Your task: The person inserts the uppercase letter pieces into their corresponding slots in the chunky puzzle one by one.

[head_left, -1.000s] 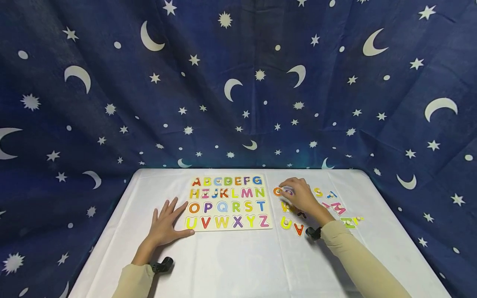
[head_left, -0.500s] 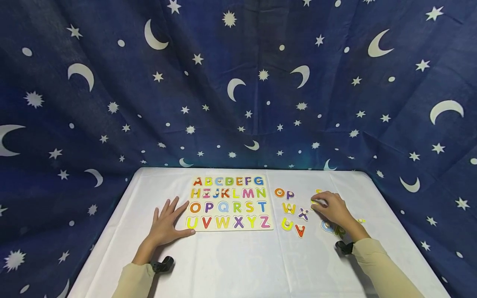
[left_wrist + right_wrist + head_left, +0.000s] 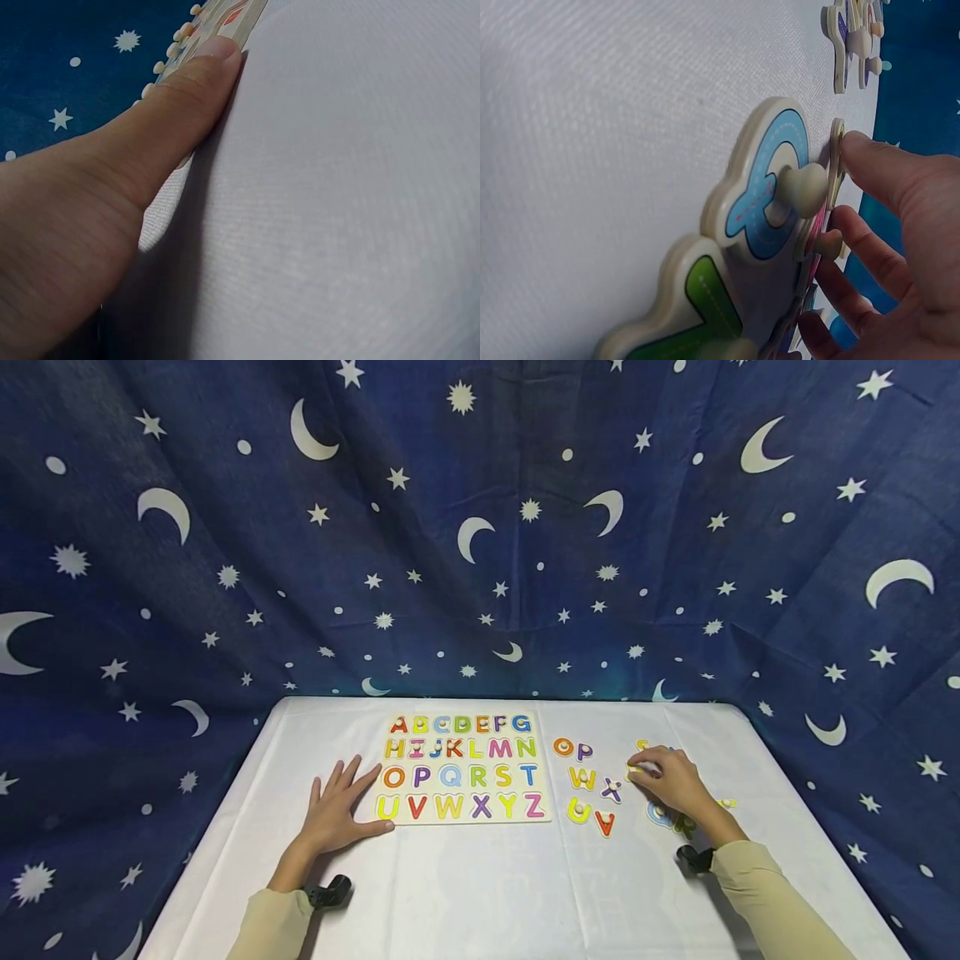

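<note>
1. L hand (image 3: 335,810) lies flat on the white table (image 3: 480,893), lower left of centre in head view, fingers spread & straight; thumb tip touches the lower left edge of the alphabet board (image 3: 463,768), as the L wrist view also shows.
2. R hand (image 3: 675,785) sits right of centre, wrist low, fingers curled down over a pile of loose letters; fingertips (image 3: 855,146) pinch the edge of a thin piece, which letter can't tell.
3. Blue Q piece (image 3: 769,187) w/ peg lies just beside those fingers, partly atop a green piece (image 3: 705,300).
4. O, P, W, X, U, V pieces (image 3: 585,781) lie between board & R hand.
5. Open cloth along the near table edge, bottom of frame, & on the far right.
</note>
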`<state>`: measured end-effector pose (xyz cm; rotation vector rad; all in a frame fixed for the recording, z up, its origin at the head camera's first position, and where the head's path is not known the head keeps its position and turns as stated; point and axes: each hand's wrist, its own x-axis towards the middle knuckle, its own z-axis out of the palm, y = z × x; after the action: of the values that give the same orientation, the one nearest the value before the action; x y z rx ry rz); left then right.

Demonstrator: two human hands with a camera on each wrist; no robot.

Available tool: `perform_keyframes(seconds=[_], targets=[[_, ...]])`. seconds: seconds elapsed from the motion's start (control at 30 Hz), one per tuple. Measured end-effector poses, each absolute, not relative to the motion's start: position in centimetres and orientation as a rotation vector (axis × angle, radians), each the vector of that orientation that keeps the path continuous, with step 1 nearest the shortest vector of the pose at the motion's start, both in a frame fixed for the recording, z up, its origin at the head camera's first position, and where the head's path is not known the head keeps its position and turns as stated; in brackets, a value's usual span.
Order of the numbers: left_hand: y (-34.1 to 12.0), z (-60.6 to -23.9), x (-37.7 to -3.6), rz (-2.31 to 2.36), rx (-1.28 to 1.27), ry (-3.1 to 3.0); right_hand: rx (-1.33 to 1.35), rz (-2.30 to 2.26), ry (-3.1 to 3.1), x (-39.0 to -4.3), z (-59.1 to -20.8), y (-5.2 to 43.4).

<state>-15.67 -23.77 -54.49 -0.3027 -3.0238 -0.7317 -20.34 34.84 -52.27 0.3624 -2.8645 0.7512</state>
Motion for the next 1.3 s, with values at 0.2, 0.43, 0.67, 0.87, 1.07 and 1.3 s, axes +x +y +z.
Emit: perform_keyframes(seconds=[0.2, 0.43, 0.67, 0.87, 1.07, 1.3], targets=[[-23.8, -54.5, -15.7, -0.730, -0.308, -3.021, 0.347, 0.767, -2.886, -20.2, -52.0, 35.0], [-23.7, -54.2, -15.9, -0.741, -0.310, -3.021, 0.274, 0.833, -2.883, -19.6, -50.7, 36.5], [-23.8, -54.0, -15.9, -0.734, -0.316, -3.022, 0.205, 0.843, -2.854, -18.5, -49.9, 38.5], [-24.0, -54.2, -15.9, -0.731, -0.319, -3.025, 0.145, 0.818, -2.862, -17.9, -49.6, 40.1], [-23.9, -54.4, -15.9, -0.736, -0.314, -3.030, 0.055, 0.797, -2.924, -17.1, -49.7, 41.5], [-23.8, -54.5, -15.8, -0.737, -0.324, -3.035, 0.009, 0.777, -2.941, -15.0, -50.7, 43.4]])
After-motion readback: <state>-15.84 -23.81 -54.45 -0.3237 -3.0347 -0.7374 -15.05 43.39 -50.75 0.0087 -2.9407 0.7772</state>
